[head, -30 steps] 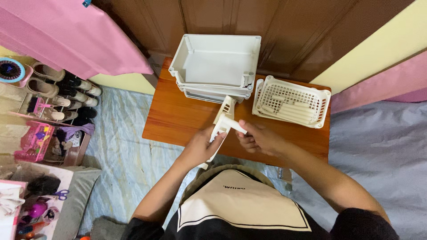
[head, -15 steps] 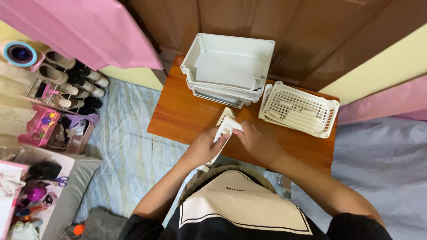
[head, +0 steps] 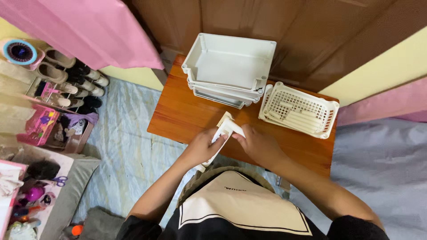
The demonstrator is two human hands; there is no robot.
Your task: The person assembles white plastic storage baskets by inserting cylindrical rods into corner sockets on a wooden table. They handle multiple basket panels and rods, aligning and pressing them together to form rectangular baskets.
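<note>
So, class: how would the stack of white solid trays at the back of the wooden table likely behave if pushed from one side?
The stack of white trays looks like thin moulded plastic, so probably light and stiff. The trays sit nested, so they would likely slide together over the smooth wooden table. Low and wide, the stack seems unlikely to tip.

White plastic part [head: 224, 126] half behind fingers [head: 218, 138]

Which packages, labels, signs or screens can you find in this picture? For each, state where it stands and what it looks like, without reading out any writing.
Printed label: on the chest of the person's cream shirt panel, near the bottom middle; a short line of small dark print.
Pink box: on the low shelf at far left, below the rows of shoes; boxy, bright pink with small coloured shapes on its top.
No signs or screens show.
</note>
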